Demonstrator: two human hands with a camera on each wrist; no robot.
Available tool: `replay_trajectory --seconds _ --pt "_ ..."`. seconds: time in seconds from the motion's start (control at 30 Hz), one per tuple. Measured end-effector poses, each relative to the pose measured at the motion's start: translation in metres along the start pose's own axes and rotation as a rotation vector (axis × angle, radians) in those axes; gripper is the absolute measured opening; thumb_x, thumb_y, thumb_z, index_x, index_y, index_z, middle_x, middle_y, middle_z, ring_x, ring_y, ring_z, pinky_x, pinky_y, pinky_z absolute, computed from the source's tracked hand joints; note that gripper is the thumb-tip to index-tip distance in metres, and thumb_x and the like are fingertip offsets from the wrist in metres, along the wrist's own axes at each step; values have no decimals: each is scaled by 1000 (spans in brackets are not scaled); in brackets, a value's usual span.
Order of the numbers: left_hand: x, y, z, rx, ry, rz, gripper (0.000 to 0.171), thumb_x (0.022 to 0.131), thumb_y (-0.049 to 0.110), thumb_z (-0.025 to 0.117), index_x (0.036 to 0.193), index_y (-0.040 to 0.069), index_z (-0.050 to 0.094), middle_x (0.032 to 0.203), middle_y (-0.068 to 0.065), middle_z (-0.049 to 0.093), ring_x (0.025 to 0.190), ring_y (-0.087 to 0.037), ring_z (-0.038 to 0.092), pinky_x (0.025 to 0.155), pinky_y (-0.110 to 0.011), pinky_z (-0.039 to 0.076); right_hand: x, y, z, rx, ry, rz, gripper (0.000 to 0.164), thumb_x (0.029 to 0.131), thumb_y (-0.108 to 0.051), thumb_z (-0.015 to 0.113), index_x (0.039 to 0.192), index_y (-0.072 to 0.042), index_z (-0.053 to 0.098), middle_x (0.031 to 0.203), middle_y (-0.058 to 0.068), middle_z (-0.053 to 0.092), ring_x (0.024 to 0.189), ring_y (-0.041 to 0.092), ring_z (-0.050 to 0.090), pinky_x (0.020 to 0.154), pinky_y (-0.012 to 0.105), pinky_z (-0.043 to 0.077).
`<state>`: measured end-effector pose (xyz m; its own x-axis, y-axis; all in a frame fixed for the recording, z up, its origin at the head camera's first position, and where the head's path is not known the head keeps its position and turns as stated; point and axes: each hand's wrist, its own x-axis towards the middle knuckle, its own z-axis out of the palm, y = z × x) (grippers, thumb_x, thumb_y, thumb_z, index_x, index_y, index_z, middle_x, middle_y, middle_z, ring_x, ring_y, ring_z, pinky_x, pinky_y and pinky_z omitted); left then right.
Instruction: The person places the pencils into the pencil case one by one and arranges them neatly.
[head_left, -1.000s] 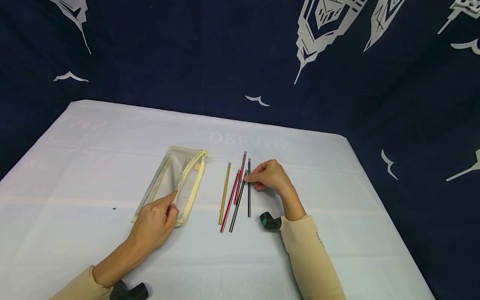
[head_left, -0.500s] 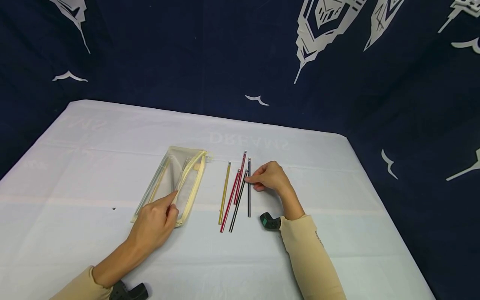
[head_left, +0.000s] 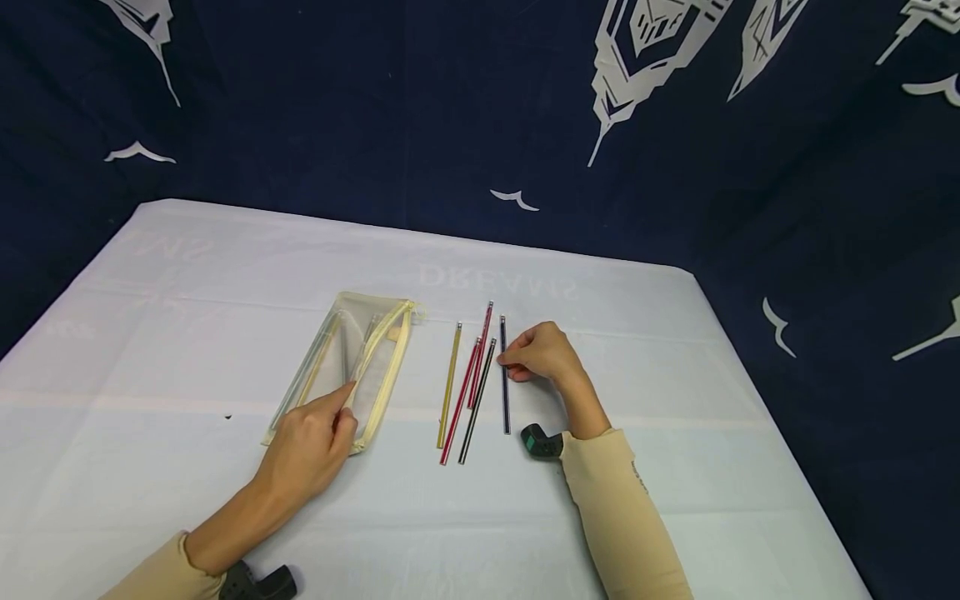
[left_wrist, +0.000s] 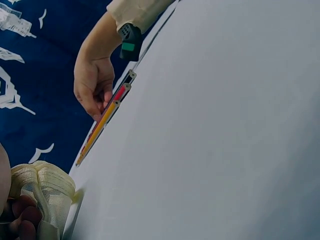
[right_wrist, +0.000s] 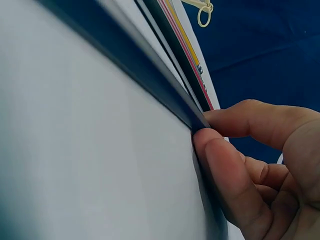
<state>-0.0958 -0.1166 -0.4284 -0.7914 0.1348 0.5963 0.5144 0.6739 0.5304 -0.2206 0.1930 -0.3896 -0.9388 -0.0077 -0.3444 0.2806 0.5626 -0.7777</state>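
In the head view, a see-through pencil case (head_left: 386,400) with pale yellow zip edging lies left of centre, its mouth parted. A few long things show inside it. My left hand (head_left: 307,442) holds the case at its near part, index finger stretched along the zip edge; its other fingers (left_wrist: 27,217) are curled in the left wrist view. My right hand (head_left: 543,354) pinches a dark blue pencil (head_left: 505,400) between thumb and finger. Left of it lie a black pencil (head_left: 476,404), red pencils (head_left: 459,404) and a yellow pencil (head_left: 450,383).
A white cloth covers the table (head_left: 675,500). Behind it hangs a dark blue curtain (head_left: 375,108) with white print. A small dark speck (head_left: 228,417) lies left of the case. Black devices (head_left: 540,442) are worn at both wrists.
My right hand has shifted slightly right, drawing the dark blue pencil away from the black one; a gap now shows between them. The left hand and the case have stayed put.
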Motion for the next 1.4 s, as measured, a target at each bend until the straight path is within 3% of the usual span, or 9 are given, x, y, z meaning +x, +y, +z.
replay_trajectory --seconds 0.6,1.13,1.4 --pt "1 3 -1 1 -2 5 34 80 -7 56 111 -15 68 90 -19 72 62 -13 54 54 -34 47 0 -1 -4 7 48 -14 12 81 -3 75 87 5 69 66 9 67 50 10 62 54 26 54" --pt "0 3 -1 0 -2 2 34 81 -6 53 110 -15 68 94 -22 72 66 -19 60 57 -37 50 2 -4 5 286 -18 -67 15 83 -1 72 94 8 66 71 7 65 56 13 64 55 26 55" --pt "1 2 -2 2 -3 3 34 80 -6 54 110 -15 68 89 -20 71 60 -13 51 54 -34 46 2 -7 21 404 -110 -98 12 83 4 68 93 9 63 70 7 66 56 13 64 56 26 55"
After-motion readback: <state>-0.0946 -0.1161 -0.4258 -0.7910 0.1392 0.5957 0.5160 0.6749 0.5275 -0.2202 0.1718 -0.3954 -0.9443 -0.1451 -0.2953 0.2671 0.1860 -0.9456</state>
